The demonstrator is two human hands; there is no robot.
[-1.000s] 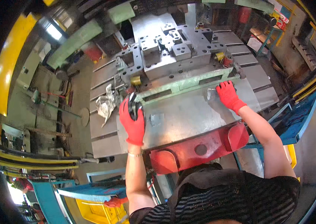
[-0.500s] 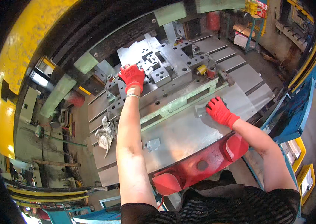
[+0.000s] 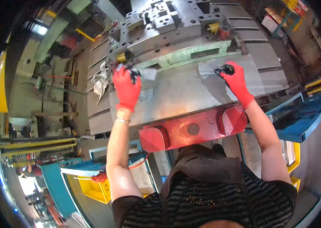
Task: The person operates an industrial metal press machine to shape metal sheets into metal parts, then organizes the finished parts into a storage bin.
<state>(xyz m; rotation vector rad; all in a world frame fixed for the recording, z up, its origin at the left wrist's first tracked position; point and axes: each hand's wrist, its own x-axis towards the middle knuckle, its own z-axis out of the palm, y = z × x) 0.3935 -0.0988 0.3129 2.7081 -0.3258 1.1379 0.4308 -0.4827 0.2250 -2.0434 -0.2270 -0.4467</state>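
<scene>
A grey steel tabletop (image 3: 190, 89) fronts a green-edged die (image 3: 175, 22). The left hand (image 3: 127, 88) clamps a small metal part (image 3: 145, 73) near the left edge; the right hand (image 3: 235, 79) pinches a sheet (image 3: 209, 68) toward the right edge. A red guard (image 3: 190, 129) lines the near edge.

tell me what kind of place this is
Most likely a metal stamping or press shop. The left hand and right hand, both in red gloves, work at a heavy steel die block on a slotted press bed, with a red guard in front.
</scene>
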